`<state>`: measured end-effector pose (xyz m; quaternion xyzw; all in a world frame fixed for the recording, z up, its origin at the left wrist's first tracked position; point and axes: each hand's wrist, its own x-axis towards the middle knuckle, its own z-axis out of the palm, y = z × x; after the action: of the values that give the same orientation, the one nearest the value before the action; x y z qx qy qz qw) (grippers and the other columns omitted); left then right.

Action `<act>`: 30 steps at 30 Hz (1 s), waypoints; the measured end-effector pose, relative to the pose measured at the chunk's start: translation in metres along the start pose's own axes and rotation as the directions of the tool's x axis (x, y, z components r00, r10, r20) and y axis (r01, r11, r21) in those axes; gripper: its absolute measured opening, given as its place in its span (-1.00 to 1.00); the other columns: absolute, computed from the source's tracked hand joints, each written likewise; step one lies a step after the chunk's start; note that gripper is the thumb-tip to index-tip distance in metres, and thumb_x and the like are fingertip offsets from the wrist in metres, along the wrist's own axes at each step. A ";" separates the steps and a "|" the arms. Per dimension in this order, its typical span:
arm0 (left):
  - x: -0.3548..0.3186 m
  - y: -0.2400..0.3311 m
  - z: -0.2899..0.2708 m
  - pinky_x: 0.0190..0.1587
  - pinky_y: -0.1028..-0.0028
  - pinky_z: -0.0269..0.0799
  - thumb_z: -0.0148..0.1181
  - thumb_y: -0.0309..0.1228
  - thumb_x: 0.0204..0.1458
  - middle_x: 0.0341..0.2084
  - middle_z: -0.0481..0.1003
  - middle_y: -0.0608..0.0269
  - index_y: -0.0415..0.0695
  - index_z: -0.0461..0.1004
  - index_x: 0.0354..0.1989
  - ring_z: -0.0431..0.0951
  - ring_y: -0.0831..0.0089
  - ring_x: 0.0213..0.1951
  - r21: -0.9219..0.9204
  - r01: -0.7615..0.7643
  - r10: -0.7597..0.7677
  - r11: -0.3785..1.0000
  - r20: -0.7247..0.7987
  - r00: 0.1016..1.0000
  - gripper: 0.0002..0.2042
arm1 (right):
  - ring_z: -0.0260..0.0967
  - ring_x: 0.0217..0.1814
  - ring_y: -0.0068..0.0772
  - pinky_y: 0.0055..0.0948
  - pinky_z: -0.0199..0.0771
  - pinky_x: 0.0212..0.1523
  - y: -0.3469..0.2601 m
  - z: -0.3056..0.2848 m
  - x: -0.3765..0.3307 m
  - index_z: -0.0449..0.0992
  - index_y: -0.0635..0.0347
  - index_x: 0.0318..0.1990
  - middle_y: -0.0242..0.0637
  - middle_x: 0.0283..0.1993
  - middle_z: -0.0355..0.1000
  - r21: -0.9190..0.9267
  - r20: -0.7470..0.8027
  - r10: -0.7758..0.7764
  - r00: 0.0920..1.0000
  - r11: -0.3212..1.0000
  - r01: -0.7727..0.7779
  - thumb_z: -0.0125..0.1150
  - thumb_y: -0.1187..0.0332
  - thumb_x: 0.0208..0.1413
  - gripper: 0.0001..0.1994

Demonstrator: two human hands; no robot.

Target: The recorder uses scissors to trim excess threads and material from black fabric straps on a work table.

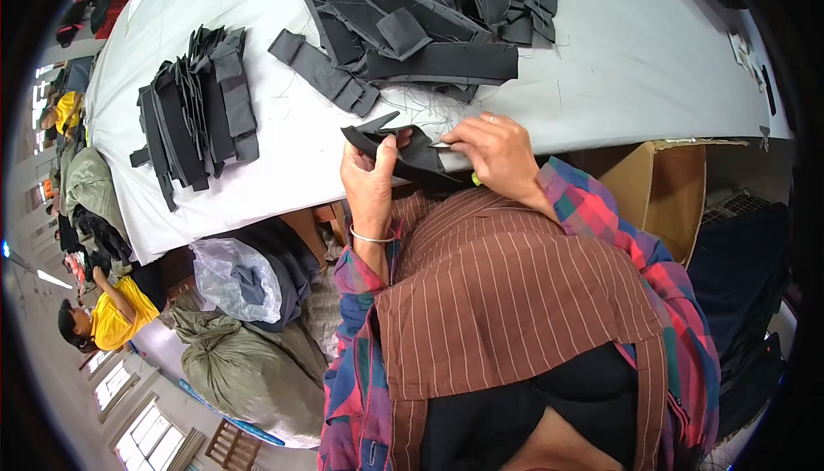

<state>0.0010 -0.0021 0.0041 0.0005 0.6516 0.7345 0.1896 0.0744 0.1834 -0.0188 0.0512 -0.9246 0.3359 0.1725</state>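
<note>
At the table's near edge, my left hand (371, 181) is closed on a dark grey fabric piece (416, 155), thumb on top and the fingers behind it. The cloth is folded, with one pointed flap standing up. My right hand (496, 152) is closed on a small metal-tipped tool (440, 145), whose tip meets the right side of the cloth. A yellow-green bit (476, 178) shows below that hand, perhaps the tool's other end; its kind is mostly hidden by my fingers. Loose threads (429, 106) lie on the white table just beyond.
A tangled heap of dark fabric strips (442, 61) covers the white table's (618, 85) far middle. To the left lies a neater stack of strips (202, 106). Below the table stand a cardboard box (678, 188) and filled sacks (249, 377). Another person (124, 312) works at far left.
</note>
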 end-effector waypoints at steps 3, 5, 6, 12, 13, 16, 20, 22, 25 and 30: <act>-0.010 0.012 -0.008 -0.13 0.48 0.48 0.10 -0.55 0.11 -0.24 0.54 0.06 -0.34 0.31 -0.01 0.58 0.37 -0.21 -0.050 0.073 -0.070 0.996 0.056 0.996 -0.72 | 0.44 -0.31 -0.28 -0.37 0.39 -0.28 0.004 -0.004 0.000 0.56 0.16 -0.25 -0.33 -0.30 0.49 0.230 0.073 0.114 0.991 0.965 -0.128 0.24 0.47 -0.05 -0.84; -0.021 0.033 -0.018 -0.25 0.45 0.53 0.05 -0.55 0.12 -0.24 0.53 0.05 -0.32 0.31 0.01 0.59 0.32 -0.27 -0.259 0.174 -0.138 0.950 0.150 0.979 -0.72 | 0.47 -0.26 -0.36 -0.43 0.42 -0.21 0.001 -0.017 0.006 0.53 0.19 -0.15 -0.28 -0.24 0.51 0.484 0.121 0.210 0.970 0.841 -0.242 0.27 0.44 0.00 -0.78; -0.022 0.037 -0.031 -0.30 0.44 0.55 0.03 -0.54 0.12 -0.22 0.52 0.06 -0.31 0.31 0.02 0.59 0.32 -0.30 -0.387 0.230 -0.140 0.893 0.248 0.959 -0.71 | 0.47 -0.26 -0.36 -0.43 0.42 -0.21 0.000 -0.022 0.009 0.53 0.19 -0.15 -0.28 -0.24 0.51 0.487 0.120 0.206 0.971 0.840 -0.238 0.27 0.44 0.00 -0.78; -0.017 0.036 -0.049 -0.35 0.47 0.53 0.05 -0.45 0.18 -0.26 0.49 0.19 -0.24 0.30 -0.02 0.60 0.34 -0.33 -0.169 0.101 -0.097 0.980 0.036 0.995 -0.76 | 0.48 -0.20 -0.28 -0.45 0.43 -0.24 0.014 -0.002 0.019 0.47 0.13 -0.04 -0.29 -0.16 0.50 0.343 0.141 0.148 0.979 0.920 -0.189 0.32 0.40 -0.01 -0.66; -0.016 0.041 -0.045 -0.35 0.52 0.51 0.08 -0.44 0.17 -0.30 0.49 0.26 -0.21 0.32 -0.03 0.59 0.43 -0.33 -0.156 0.084 -0.086 0.984 -0.009 0.996 -0.77 | 0.48 -0.19 -0.22 -0.42 0.48 -0.24 0.017 0.003 0.019 0.47 0.10 -0.03 -0.31 -0.04 0.49 0.296 0.094 0.083 0.992 0.949 -0.108 0.30 0.47 -0.07 -0.63; -0.013 0.032 -0.057 -0.34 0.46 0.52 0.03 -0.37 0.21 -0.20 0.49 0.16 -0.24 0.29 0.04 0.60 0.26 -0.24 -0.060 0.037 -0.039 0.997 -0.035 0.999 -0.71 | 0.50 -0.17 -0.24 -0.39 0.53 -0.24 0.010 0.008 0.015 0.48 0.05 -0.04 -0.35 0.09 0.45 0.116 0.102 0.086 0.991 0.988 -0.098 0.25 0.56 -0.19 -0.56; -0.014 0.030 -0.062 -0.33 0.49 0.49 0.09 -0.39 0.18 -0.21 0.49 0.18 -0.23 0.29 0.05 0.60 0.28 -0.21 -0.051 -0.027 0.022 0.998 -0.086 0.996 -0.69 | 0.52 -0.30 -0.26 -0.38 0.54 -0.32 0.002 -0.002 0.003 0.56 -0.02 -0.11 -0.43 0.07 0.48 0.109 0.389 -0.113 0.914 0.991 0.076 0.22 0.55 -0.31 -0.54; -0.017 0.035 -0.054 -0.32 0.50 0.47 0.11 -0.38 0.17 -0.22 0.49 0.18 -0.22 0.29 0.04 0.60 0.29 -0.21 -0.052 -0.040 0.036 0.998 -0.079 0.996 -0.69 | 0.53 -0.36 -0.36 -0.44 0.50 -0.36 0.002 -0.013 0.002 0.64 0.08 -0.26 -0.36 -0.25 0.60 0.332 0.631 -0.099 0.770 0.931 -0.153 0.21 0.53 -0.21 -0.72; -0.018 0.033 -0.052 -0.31 0.49 0.47 0.12 -0.38 0.16 -0.23 0.50 0.16 -0.22 0.29 0.02 0.60 0.27 -0.21 -0.049 -0.013 0.009 0.999 -0.072 0.997 -0.69 | 0.46 -0.47 -0.46 -0.44 0.39 -0.42 0.000 -0.016 0.011 0.64 0.10 -0.26 -0.31 -0.41 0.58 0.600 0.591 -0.039 0.806 0.689 -0.406 0.22 0.37 0.06 -0.88; -0.021 0.037 -0.042 -0.20 0.48 0.46 0.14 -0.40 0.15 -0.24 0.49 0.24 -0.20 0.33 -0.03 0.58 0.37 -0.18 -0.063 0.000 -0.005 0.998 -0.067 0.998 -0.74 | 0.40 -0.48 -0.53 -0.51 0.36 -0.40 0.000 0.010 0.027 0.61 0.16 -0.27 -0.28 -0.44 0.54 0.660 0.295 0.057 0.954 0.710 -0.246 0.21 0.35 0.10 -0.87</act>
<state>0.0000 -0.0508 0.0380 -0.0309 0.6342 0.7540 0.1685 0.0461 0.1774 -0.0167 0.0774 -0.7479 0.6592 -0.0067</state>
